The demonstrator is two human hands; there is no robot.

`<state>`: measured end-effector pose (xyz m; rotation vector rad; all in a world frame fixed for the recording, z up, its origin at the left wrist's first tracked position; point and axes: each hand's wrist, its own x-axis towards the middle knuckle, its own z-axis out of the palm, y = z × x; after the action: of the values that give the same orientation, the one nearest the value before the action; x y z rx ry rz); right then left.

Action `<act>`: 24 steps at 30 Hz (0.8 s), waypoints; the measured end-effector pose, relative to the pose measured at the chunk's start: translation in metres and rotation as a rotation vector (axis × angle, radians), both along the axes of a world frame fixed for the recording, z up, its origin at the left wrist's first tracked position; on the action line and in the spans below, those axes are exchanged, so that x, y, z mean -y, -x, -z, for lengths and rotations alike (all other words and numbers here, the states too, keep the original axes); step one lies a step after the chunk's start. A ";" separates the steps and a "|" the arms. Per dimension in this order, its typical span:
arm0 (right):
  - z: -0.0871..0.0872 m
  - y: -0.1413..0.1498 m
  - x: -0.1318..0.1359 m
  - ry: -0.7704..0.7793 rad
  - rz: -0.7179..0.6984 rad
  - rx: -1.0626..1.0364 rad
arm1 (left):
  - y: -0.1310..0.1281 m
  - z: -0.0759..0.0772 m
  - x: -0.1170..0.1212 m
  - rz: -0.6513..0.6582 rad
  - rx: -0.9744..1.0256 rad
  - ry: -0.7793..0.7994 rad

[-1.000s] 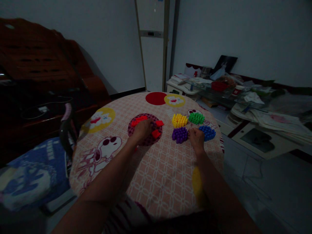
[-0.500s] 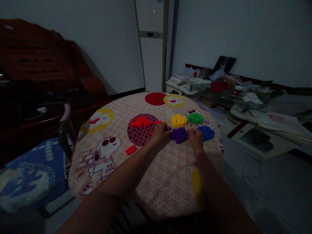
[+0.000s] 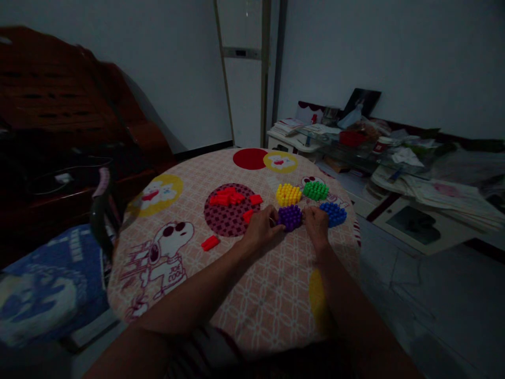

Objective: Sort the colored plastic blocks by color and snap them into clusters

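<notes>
- Away from the red pieces it covered a second ago, the person's left hand (image 3: 261, 227) is now at the left side of the studded purple plastic cluster (image 3: 290, 218); the right hand (image 3: 316, 225) keeps its place at the cluster's right side.
- Left fingers are bent, thumb and forefinger tips right by the cluster's edge; whether they grasp it or a small piece, one cannot tell.
- Right fingers are curled together between the purple cluster and a studded blue plastic cluster (image 3: 333, 215); what they grasp, if anything, is hidden.
- Purple cluster lies on the round desk (image 3: 272, 300), between the two hands, in front of a studded yellow plastic cluster (image 3: 288, 195).
- Beside the yellow one, farther right, lies a studded green plastic cluster (image 3: 315, 190), behind the blue.
- Left of the hands, a pile of bright red plastic pieces (image 3: 226, 197) lies on a printed dark-pink checked circle (image 3: 224, 223) of the pale pink patterned tablecloth (image 3: 197, 189).
- One loose red plastic piece (image 3: 210, 242) lies nearer the person, just outside that circle.
</notes>
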<state>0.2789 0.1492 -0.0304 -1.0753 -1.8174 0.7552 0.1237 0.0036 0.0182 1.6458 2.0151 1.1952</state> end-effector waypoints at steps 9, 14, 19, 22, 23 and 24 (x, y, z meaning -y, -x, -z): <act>-0.004 -0.001 0.003 -0.029 0.002 0.011 | -0.019 0.017 0.000 -0.010 -0.126 -0.031; -0.009 -0.001 0.006 -0.050 -0.013 0.038 | -0.016 0.021 -0.001 -0.048 -0.112 -0.064; -0.014 0.000 0.010 -0.085 -0.117 0.098 | -0.010 0.025 -0.010 -0.018 -0.068 0.020; -0.015 0.000 0.011 -0.103 -0.148 0.101 | -0.010 0.025 -0.017 -0.006 -0.069 0.039; -0.015 0.000 0.011 -0.107 -0.151 0.093 | -0.010 0.025 -0.018 -0.004 -0.067 0.038; -0.015 0.000 0.011 -0.110 -0.149 0.086 | -0.010 0.024 -0.020 -0.006 -0.063 0.036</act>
<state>0.2786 0.1377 -0.0154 -0.9220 -2.0056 0.6959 0.1339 0.0231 -0.0061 1.6820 2.0675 1.1157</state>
